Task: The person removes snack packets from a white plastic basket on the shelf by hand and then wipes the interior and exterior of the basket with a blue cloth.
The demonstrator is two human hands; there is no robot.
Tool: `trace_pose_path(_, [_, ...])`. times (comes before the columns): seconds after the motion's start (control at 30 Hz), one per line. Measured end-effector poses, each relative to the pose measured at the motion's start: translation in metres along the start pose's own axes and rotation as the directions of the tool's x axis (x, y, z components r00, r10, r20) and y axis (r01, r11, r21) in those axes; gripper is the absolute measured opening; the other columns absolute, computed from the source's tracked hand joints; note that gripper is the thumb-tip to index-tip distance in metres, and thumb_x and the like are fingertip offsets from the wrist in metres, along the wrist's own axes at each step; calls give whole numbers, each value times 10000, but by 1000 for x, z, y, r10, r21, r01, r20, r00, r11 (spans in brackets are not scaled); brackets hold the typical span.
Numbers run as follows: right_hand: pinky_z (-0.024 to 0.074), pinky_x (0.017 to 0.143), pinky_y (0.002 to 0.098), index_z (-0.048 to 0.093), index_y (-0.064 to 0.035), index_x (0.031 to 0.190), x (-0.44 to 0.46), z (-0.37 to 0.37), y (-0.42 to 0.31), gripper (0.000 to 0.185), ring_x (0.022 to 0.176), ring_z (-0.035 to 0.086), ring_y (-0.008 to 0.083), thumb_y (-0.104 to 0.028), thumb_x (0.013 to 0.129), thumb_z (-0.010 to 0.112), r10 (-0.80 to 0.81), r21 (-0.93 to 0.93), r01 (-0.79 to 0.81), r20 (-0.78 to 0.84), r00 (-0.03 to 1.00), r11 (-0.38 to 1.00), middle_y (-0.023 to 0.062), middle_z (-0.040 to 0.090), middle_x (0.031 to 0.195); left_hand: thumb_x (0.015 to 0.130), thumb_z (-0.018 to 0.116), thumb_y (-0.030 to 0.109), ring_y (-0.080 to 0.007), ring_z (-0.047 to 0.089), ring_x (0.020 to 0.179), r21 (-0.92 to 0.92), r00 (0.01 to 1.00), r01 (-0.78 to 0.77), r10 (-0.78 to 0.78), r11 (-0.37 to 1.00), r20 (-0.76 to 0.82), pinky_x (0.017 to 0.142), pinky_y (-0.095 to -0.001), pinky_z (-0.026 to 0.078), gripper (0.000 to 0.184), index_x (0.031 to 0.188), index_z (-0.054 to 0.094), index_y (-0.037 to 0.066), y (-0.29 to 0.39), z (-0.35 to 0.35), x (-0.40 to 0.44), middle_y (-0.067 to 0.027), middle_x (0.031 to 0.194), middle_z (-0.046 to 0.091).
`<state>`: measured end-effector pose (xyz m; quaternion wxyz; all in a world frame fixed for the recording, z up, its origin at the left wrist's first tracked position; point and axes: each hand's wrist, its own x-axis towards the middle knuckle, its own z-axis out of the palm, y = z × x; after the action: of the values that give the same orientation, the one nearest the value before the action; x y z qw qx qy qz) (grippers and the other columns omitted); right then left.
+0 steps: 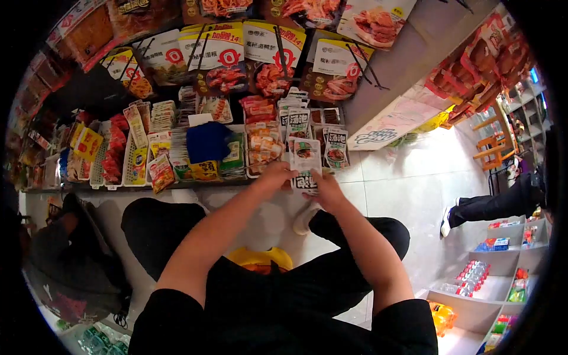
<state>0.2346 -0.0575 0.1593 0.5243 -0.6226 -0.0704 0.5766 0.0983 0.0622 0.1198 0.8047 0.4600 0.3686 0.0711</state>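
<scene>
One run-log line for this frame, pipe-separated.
left hand: holding white food packet | right hand: holding same packet | right of packet: black-and-white pouch

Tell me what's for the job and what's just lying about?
Seem to belong:
left hand and right hand, both on the flat white packet with a food picture
probably the similar flat black-and-white packet beside it

Seem just there:
dark-blue, soft-looking bundle
yellow-and-red packet

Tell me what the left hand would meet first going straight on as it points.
The left hand would first meet the packet it is touching; past that, probably the black-and-white packets behind, though depth is unclear.
</scene>
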Motion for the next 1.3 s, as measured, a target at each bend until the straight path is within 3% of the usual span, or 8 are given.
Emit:
trace_pose_path(0.2, [536, 673, 367, 459, -73, 1140, -5, 4, -3, 276, 891, 581, 192, -192, 897, 514, -128, -24, 128, 19, 992, 991, 57, 562, 1027, 845, 626, 201, -135, 575, 593, 293, 998, -21, 38, 956, -50, 536, -283, 500, 207, 900, 583, 7, 33, 13, -9, -46, 773, 584])
trace_pose_path(0.3, [530, 661, 352, 459, -84, 1139, 5, -4, -26, 267, 890, 574, 185, -176, 894, 512, -101, -57, 99, -28, 995, 993, 59, 560, 1026, 841, 633, 195, -144, 582, 607, -14, 1000, -12, 11, 1000, -25, 560, -271, 521, 216, 922, 573, 4, 34, 29, -2, -54, 786, 582])
trace_pose_path(0.8, [499, 561, 308, 485, -37, 1047, 107, -71, -86, 199, 735, 588, 207, -126, 876, 533, -161, 25, 162, -43, 986, 987, 92, 577, 903, 898, 526, 171, -147, 596, 675, -263, 999, 17, -4, 965, 51, 590, -302, 514, 151, 943, 550, 30, 34, 54, 107, -60, 833, 603])
trace_pose_path(0.9, [469, 538, 300, 489, -17, 1031, 127, -67, -103, 173, 669, 561, 212, -71, 872, 530, -289, 8, 292, -115, 950, 956, 96, 560, 857, 911, 495, 218, -138, 600, 716, -134, 998, 58, -61, 989, -16, 620, -298, 509, 173, 956, 561, 66, 46, 67, 94, -36, 839, 612])
trace_pose_path(1.0, [490, 553, 308, 498, -19, 1023, 151, -70, -117, 184, 646, 557, 230, -62, 855, 560, -202, 26, 212, -219, 955, 977, 101, 561, 867, 913, 484, 235, -133, 602, 740, -146, 995, 96, -90, 985, 48, 653, -287, 503, 172, 953, 569, 91, 35, 64, 102, -13, 850, 614])
trace_pose_path(1.1, [500, 543, 292, 512, -24, 986, 228, -129, -90, 167, 625, 558, 221, -84, 848, 585, -664, -578, 626, 183, 725, 524, 85, 558, 800, 913, 477, 229, -132, 601, 754, -129, 994, 108, -109, 986, -1, 679, -286, 494, 170, 950, 577, 96, 34, 61, 99, -14, 870, 611])
trace_pose_path(1.17, [482, 514, 283, 514, -30, 970, 208, -78, -116, 178, 576, 545, 218, -113, 841, 604, -169, -26, 169, -309, 936, 985, 72, 546, 737, 919, 473, 225, -138, 601, 760, -133, 990, 138, -141, 982, -12, 677, -285, 490, 167, 951, 571, 94, 31, 54, 100, -15, 872, 609])
trace_pose_path(1.3, [448, 449, 292, 491, -10, 885, 243, -96, -112, 192, 565, 530, 194, -114, 814, 635, -330, -23, 332, -206, 921, 943, 91, 539, 746, 922, 471, 224, -134, 598, 756, -139, 994, 97, -104, 986, -45, 677, -281, 488, 164, 936, 567, 91, 18, 41, 99, -16, 867, 606])
